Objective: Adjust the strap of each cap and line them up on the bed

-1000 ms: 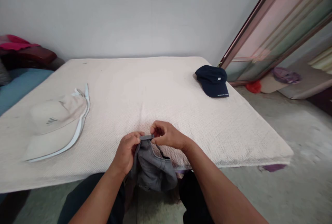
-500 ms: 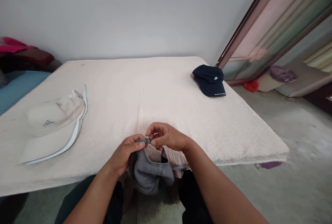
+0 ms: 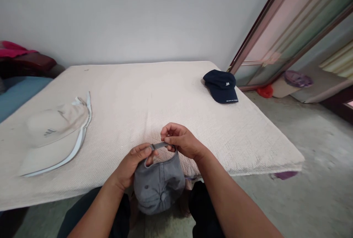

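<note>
A grey cap point(image 3: 160, 184) hangs crown down at the front edge of the bed, its back opening facing up. Across that opening runs its grey adjusting strap point(image 3: 160, 145) with a small buckle near the left end. My left hand point(image 3: 135, 160) is closed on the strap's buckle end, thumb on top. My right hand point(image 3: 180, 140) pinches the strap's other end between thumb and fingers. The strap is stretched straight between both hands. The cap's brim is hidden.
A beige cap point(image 3: 55, 131) with a pale-edged brim lies at left on the covered bed point(image 3: 124, 94). Far right on the bed sits a navy cap point(image 3: 220, 86). Beyond are a sliding door point(image 3: 259, 46) and a bin with a purple liner point(image 3: 298, 79).
My right hand has moved slightly up and right, away from my left hand. The strap between them is now drawn out straight, and the cap's crown has opened out fuller.
</note>
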`<control>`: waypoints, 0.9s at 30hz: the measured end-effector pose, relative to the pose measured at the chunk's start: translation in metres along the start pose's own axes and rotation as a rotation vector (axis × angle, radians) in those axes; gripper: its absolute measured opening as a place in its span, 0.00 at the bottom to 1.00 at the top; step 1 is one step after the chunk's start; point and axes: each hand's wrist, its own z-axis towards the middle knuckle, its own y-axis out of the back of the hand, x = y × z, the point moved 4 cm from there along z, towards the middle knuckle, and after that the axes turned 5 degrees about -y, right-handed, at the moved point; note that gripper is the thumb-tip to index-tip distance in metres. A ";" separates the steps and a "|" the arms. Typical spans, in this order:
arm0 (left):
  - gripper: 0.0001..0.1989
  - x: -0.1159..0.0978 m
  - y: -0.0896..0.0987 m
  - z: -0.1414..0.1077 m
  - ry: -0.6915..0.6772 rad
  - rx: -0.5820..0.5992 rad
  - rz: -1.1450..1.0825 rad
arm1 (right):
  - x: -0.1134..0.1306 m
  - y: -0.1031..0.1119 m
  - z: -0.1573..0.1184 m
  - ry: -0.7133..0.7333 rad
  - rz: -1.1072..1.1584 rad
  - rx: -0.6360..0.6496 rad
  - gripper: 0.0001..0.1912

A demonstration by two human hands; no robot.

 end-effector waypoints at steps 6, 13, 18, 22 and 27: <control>0.09 -0.017 0.007 -0.003 -0.046 -0.178 -0.381 | -0.008 0.002 -0.003 -0.209 -0.136 0.057 0.10; 0.13 -0.011 0.007 -0.005 -0.066 -0.049 -0.191 | 0.008 0.024 0.002 0.042 0.213 -0.283 0.13; 0.06 -0.013 0.017 -0.008 -0.073 -0.177 -0.263 | 0.008 0.027 0.007 0.090 0.270 -0.336 0.13; 0.11 -0.037 0.039 -0.009 -0.259 -0.449 -0.443 | -0.006 0.018 0.011 0.002 0.229 -0.149 0.15; 0.17 -0.058 0.069 -0.010 -0.501 -0.619 -0.487 | -0.014 0.010 0.003 -0.134 0.055 -0.029 0.15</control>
